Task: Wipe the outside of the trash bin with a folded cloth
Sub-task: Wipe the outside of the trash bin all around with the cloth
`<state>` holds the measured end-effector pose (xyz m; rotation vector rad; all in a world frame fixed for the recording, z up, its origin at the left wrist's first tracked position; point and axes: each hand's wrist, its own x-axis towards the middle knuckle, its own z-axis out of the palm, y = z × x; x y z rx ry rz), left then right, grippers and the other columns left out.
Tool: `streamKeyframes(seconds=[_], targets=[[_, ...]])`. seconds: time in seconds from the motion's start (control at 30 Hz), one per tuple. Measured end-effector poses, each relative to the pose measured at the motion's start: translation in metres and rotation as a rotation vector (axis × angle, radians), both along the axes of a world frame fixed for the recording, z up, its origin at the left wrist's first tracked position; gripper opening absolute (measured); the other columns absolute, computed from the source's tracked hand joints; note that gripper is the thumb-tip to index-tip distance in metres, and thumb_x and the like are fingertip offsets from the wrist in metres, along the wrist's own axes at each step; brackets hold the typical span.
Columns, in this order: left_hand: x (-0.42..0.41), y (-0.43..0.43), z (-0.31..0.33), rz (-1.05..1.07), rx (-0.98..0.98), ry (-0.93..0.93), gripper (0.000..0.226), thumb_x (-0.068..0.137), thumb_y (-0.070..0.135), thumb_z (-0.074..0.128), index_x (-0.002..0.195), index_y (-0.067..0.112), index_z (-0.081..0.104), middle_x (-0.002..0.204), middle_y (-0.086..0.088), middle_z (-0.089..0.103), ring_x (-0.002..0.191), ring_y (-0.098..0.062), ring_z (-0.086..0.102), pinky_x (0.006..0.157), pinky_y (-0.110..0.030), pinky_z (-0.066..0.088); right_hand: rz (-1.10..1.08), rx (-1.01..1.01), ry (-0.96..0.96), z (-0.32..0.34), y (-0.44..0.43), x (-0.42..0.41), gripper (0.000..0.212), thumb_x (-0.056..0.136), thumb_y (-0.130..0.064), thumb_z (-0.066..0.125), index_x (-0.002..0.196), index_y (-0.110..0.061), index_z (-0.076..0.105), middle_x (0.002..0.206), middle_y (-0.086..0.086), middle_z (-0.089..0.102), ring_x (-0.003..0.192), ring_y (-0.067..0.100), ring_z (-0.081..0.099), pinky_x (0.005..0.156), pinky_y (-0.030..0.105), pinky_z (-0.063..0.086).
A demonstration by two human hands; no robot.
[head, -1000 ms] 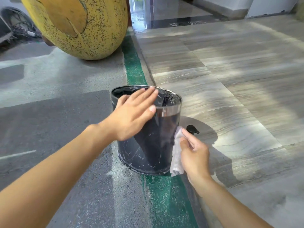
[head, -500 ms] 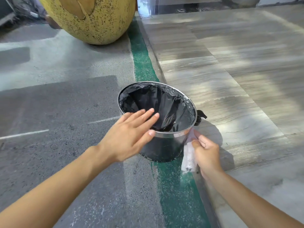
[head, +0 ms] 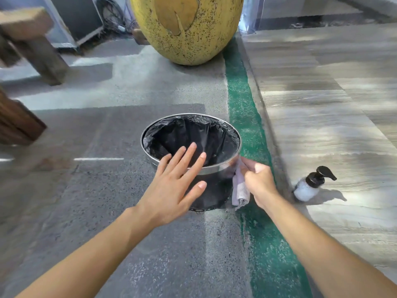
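Note:
A small round black trash bin (head: pixel 211 190) with a shiny metal rim and a black bag liner stands on the grey floor at the centre. My left hand (head: pixel 176 186) lies flat with fingers spread against the bin's near rim and left side. My right hand (head: pixel 258 181) grips a folded pale cloth (head: pixel 239 189) and presses it against the bin's right outer wall, just under the rim.
A pump bottle (head: pixel 309 184) with a black head stands on the striped stone floor to the right. A green painted strip (head: pixel 247 117) runs past the bin. A big yellow speckled sculpture (head: pixel 187 29) sits behind, and wooden furniture (head: pixel 28 44) at the left.
The view has swung higher over the bin, so its opening and the pump bottle show. My right hand and cloth have risen from the bin's lower wall to just under the rim.

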<state>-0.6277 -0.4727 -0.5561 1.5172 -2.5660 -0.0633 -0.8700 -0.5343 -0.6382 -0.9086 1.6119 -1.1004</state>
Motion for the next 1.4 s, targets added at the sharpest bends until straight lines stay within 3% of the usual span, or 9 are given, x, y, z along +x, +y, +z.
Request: streamKeyframes(seconds=[0.17,0.3,0.53,0.73,0.9,1.0,1.17,1.3,1.4], targets=[[0.041,0.013,-0.025,-0.071,-0.156,-0.211,0.070,0.104,0.054,0.032,0.159,0.012,0.021,0.168,-0.011,0.010,0.155,-0.032,0.007,0.122,-0.057,0.014,-0.054,-0.028,-0.048,0.001,0.001,0.020,0.012,0.084,-0.042,0.073,0.092,-0.050,0.073,0.098,-0.020,0.073,0.095,0.005,0.069,0.094,0.036,0.054],[0.032,0.015,-0.043,0.014,-0.214,-0.222,0.071,0.102,0.055,0.035,0.158,0.013,0.023,0.167,-0.009,0.015,0.154,-0.033,0.011,0.119,-0.062,0.019,-0.020,-0.051,0.020,-0.004,0.023,0.012,0.032,0.094,-0.015,0.062,0.120,-0.032,0.068,0.103,-0.019,0.072,0.085,0.000,0.067,0.084,0.032,0.057],[0.002,-0.036,-0.010,0.089,-0.255,-0.141,0.067,0.104,0.054,0.032,0.159,0.017,0.021,0.168,-0.001,0.014,0.154,-0.027,0.014,0.120,-0.059,0.016,-0.064,-0.250,0.099,0.026,0.013,-0.001,0.035,0.095,-0.004,0.058,0.124,-0.020,0.067,0.115,-0.021,0.065,0.105,-0.013,0.058,0.103,0.023,0.044],[-0.011,-0.111,0.023,0.202,-0.161,0.022,0.064,0.102,0.057,0.011,0.158,0.030,0.024,0.163,0.011,0.028,0.152,-0.019,0.022,0.122,-0.052,0.010,0.059,-0.516,0.360,0.085,-0.044,-0.007,0.035,0.094,-0.010,0.059,0.123,-0.028,0.068,0.121,-0.020,0.066,0.113,-0.003,0.061,0.103,0.025,0.046],[-0.014,-0.146,0.034,0.226,-0.171,0.083,0.061,0.101,0.057,0.010,0.153,0.034,0.033,0.156,0.016,0.038,0.147,-0.015,0.029,0.121,-0.050,0.014,0.243,-0.604,0.660,0.126,-0.098,0.007,0.037,0.091,-0.007,0.055,0.121,-0.024,0.069,0.129,-0.010,0.064,0.123,0.001,0.054,0.106,0.009,0.033],[-0.017,-0.157,0.040,0.229,-0.148,0.194,0.060,0.100,0.056,0.012,0.149,0.034,0.039,0.153,0.020,0.041,0.144,-0.010,0.031,0.121,-0.047,0.011,0.274,-0.622,0.717,0.116,-0.106,0.020,0.040,0.088,0.001,0.055,0.118,-0.020,0.071,0.126,-0.010,0.066,0.119,0.009,0.058,0.099,0.003,0.032],[-0.012,-0.171,0.047,0.240,-0.102,0.276,0.059,0.100,0.055,0.016,0.149,0.033,0.042,0.154,0.017,0.041,0.145,-0.008,0.028,0.119,-0.044,0.005,0.281,-0.700,0.651,0.090,-0.095,0.027,0.038,0.088,0.012,0.053,0.115,-0.007,0.071,0.119,-0.007,0.069,0.112,-0.026,0.029,0.092,-0.011,0.020],[-0.010,-0.177,0.049,0.263,-0.058,0.287,0.051,0.104,0.050,0.022,0.147,0.032,0.043,0.147,0.018,0.045,0.143,-0.010,0.028,0.118,-0.043,0.005,0.326,-0.664,0.662,0.058,-0.077,0.022,0.036,0.088,0.014,0.048,0.103,-0.007,0.072,0.112,-0.011,0.071,0.117,-0.006,0.047,0.088,0.010,0.044],[-0.013,-0.182,0.052,0.285,-0.049,0.284,0.048,0.106,0.048,0.023,0.148,0.031,0.042,0.143,0.017,0.047,0.143,-0.013,0.029,0.118,-0.043,0.006,0.373,-0.589,0.676,0.030,-0.057,0.015,0.036,0.087,0.015,0.049,0.102,-0.008,0.071,0.112,-0.024,0.064,0.110,-0.015,0.051,0.090,0.002,0.037]])
